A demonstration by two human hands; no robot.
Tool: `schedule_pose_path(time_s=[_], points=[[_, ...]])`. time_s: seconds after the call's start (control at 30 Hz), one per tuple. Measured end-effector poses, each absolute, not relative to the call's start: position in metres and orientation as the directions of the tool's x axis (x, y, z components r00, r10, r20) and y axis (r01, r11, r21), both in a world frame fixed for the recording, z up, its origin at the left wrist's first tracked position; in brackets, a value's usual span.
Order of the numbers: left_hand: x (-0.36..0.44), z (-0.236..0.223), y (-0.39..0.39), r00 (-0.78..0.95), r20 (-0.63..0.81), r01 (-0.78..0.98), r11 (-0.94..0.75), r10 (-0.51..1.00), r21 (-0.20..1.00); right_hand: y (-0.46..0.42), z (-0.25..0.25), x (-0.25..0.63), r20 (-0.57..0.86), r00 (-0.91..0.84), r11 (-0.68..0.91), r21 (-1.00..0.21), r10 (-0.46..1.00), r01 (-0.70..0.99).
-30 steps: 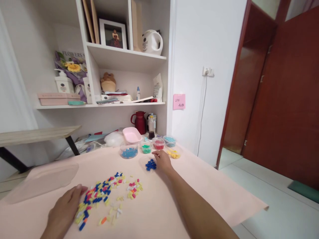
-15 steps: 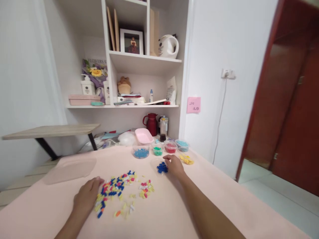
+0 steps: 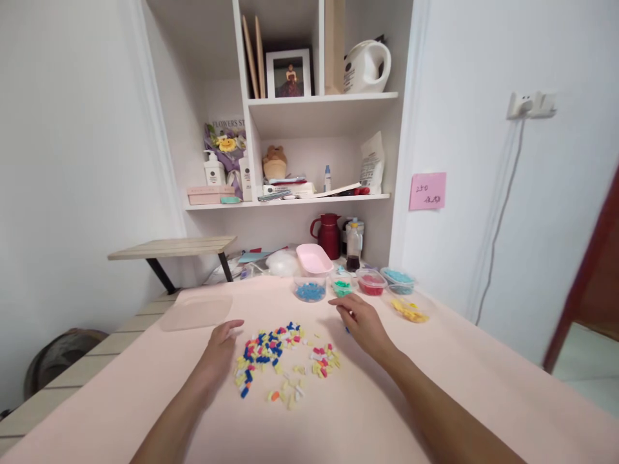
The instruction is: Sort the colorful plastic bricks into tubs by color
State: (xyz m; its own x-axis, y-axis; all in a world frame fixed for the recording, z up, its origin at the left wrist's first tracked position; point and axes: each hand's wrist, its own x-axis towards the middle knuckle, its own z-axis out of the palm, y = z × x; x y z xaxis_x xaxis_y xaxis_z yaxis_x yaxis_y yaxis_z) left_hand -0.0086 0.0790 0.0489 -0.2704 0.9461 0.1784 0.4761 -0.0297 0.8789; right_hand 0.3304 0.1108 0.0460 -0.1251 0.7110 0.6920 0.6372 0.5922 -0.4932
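Note:
Small coloured pieces [image 3: 264, 348] in dark blue, yellow, pink, white and orange lie in a loose heap on the pink tabletop. My left hand [image 3: 217, 354] rests just left of this heap, thumb side toward it, holding nothing visible. A smaller cluster of yellow, pink and white pieces [image 3: 324, 361] sits to the right. Over the spot of the dark blue pieces hovers my right hand [image 3: 362, 322], its fingers stretched leftward and apart. It hides nearly all of that dark blue group; only a speck shows beneath the fingers.
Behind my right hand stand clear tubs of blue pieces [image 3: 310, 291], green pieces [image 3: 342, 287], red pieces [image 3: 371, 283], light blue pieces [image 3: 398, 278] and yellow pieces [image 3: 410, 310]. Farther back are a pink basin [image 3: 314, 259], a red jug [image 3: 329, 236] and a bottle [image 3: 354, 248]. A clear lid [image 3: 196, 313] lies left.
The view has swung left, so everything sits farther right in the picture. My right hand has moved from beside the dark blue pieces to over them, its fingers more stretched out.

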Motion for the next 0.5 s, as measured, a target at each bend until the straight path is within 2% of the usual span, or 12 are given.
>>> schedule_pose_path(time_s=[0.13, 0.3, 0.4, 0.5], points=[[-0.005, 0.043, 0.068, -0.253, 0.23, 0.672, 0.0, 0.94, 0.74, 0.1, 0.046, 0.312, 0.608, -0.227, 0.601, -0.528, 0.761, 0.601], [0.008, 0.024, 0.056, -0.238, 0.136, 0.769, 0.101, 0.962, 0.631, 0.094, 0.033, 0.294, 0.481, -0.408, 0.629, -0.543, 0.776, 0.557], [0.025, 0.023, 0.058, -0.273, 0.095, 0.736, 0.144, 0.957, 0.661, 0.093, 0.025, 0.287, 0.383, -0.457, 0.597, -0.52, 0.802, 0.611], [0.044, 0.026, 0.061, -0.303, 0.109, 0.638, 0.117, 0.947, 0.761, 0.092, 0.022, 0.283, 0.351, -0.475, 0.589, -0.534, 0.807, 0.606]])
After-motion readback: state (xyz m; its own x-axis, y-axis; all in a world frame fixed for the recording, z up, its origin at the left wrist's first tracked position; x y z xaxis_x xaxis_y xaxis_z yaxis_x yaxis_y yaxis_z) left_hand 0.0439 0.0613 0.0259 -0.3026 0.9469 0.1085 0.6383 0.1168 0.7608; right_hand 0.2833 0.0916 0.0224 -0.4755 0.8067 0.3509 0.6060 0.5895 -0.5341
